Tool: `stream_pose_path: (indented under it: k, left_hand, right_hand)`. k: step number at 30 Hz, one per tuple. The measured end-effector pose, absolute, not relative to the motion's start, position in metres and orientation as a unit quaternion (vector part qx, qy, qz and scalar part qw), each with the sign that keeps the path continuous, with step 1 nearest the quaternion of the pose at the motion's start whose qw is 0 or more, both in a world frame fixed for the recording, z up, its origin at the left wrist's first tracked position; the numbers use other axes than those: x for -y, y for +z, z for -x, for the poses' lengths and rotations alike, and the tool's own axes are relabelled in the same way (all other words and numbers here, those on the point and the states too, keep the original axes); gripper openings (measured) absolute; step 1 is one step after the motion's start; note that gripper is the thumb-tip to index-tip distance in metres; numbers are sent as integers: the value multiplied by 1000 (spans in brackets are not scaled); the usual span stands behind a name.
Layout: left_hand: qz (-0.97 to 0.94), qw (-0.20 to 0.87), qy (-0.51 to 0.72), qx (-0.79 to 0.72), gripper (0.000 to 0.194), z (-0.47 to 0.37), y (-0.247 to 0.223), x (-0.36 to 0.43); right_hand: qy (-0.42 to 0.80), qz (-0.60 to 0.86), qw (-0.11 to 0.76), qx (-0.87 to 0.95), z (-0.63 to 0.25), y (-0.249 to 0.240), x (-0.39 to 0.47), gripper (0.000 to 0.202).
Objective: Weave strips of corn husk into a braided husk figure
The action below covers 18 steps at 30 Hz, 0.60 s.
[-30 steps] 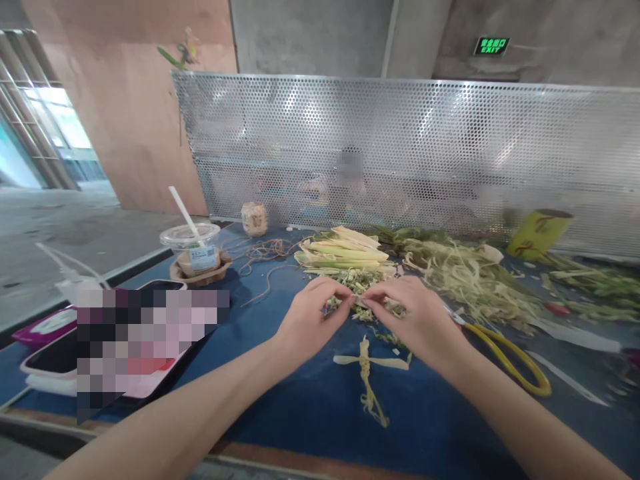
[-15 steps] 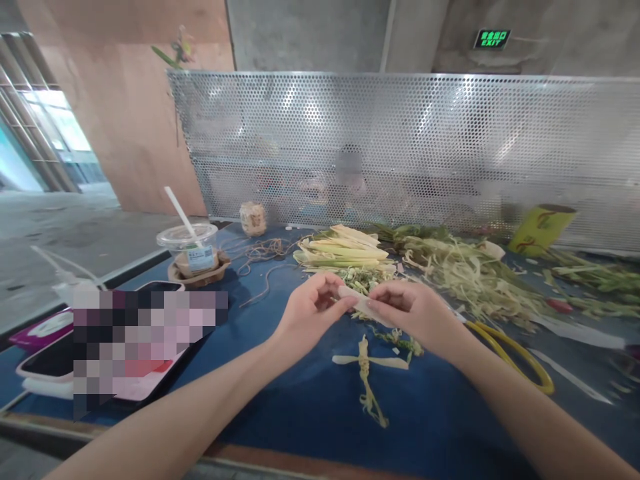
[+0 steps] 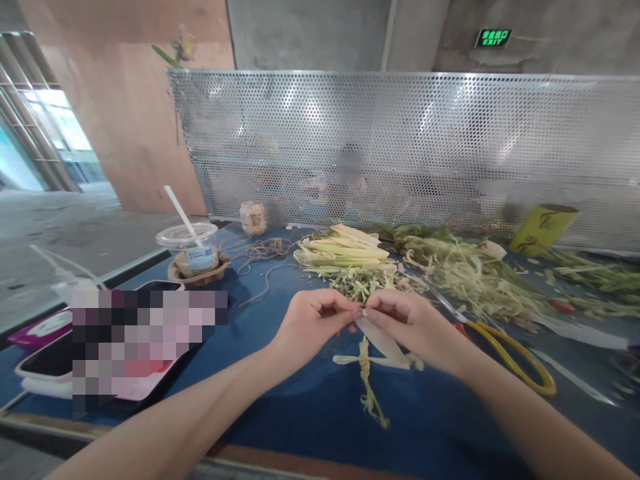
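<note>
Between my fingertips is a pale strip of corn husk (image 3: 384,339), its wide end hanging down to the right. My left hand (image 3: 315,327) pinches the upper tip, thumb against forefinger. Right beside it, my right hand (image 3: 413,323) pinches the same strip, so the fingertips of both hands nearly meet. Below them on the blue table lies a cross-shaped husk figure (image 3: 365,368) with a braided middle and frayed lower strands. The hanging strip partly covers its right arm. Behind my hands lie small green plant bits (image 3: 363,283) and a stack of yellow-green husks (image 3: 345,252).
Yellow-handled scissors (image 3: 520,360) lie right of my right forearm, near loose shredded husks (image 3: 460,273). A lidded drink cup (image 3: 193,250) with a straw, a coil of twine (image 3: 273,249) and phones (image 3: 47,357) are on the left. A perforated metal screen (image 3: 310,147) stands behind the table.
The husk strip has turned from lying across between my hands to hanging down toward the right. My fingertips have come closer together and slightly lower.
</note>
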<state>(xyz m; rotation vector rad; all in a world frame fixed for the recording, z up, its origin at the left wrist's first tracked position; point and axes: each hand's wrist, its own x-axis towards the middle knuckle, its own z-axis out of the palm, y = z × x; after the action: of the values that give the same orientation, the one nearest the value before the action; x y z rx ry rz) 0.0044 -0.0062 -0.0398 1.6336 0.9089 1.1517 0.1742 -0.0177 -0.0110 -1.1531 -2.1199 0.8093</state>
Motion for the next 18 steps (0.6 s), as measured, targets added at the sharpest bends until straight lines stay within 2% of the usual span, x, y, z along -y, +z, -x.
stream_pose_path:
  k: [7, 13, 18]
  left_hand:
    - [-622, 499, 468, -381, 14, -8, -33, 4]
    - [-675, 421, 485, -362, 6, -7, -39, 9]
    - [-690, 394, 502, -340, 7, -7, -38, 13]
  right_hand:
    - [302, 444, 339, 772, -172, -16, 14, 22]
    - [412, 436, 312, 737, -168, -14, 19, 28]
    - [403, 429, 320, 742, -170, -15, 19, 30]
